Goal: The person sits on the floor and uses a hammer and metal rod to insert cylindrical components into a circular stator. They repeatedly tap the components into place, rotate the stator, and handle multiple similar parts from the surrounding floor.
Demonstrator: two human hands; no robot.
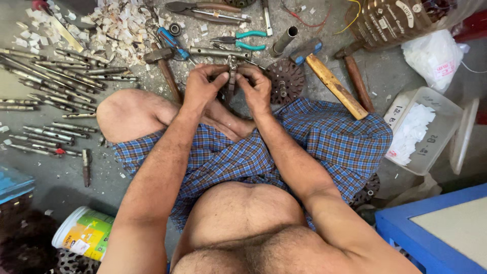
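I sit cross-legged on a grey floor in blue checked cloth. My left hand (203,85) and my right hand (256,89) meet in front of my feet, both closed around a small upright metal part (232,71) with a dark slotted body below it. A round slotted rotor core with a shaft (285,81) lies just right of my right hand. Fingers hide most of the held part.
Several metal shafts (56,76) lie in rows on the left, with white paper scraps (119,23) behind. Hammers (332,83), teal-handled pliers (243,40) and a metal tube (284,40) lie ahead. A plastic tub of white slips (423,129) stands right, a blue table (436,228) near right.
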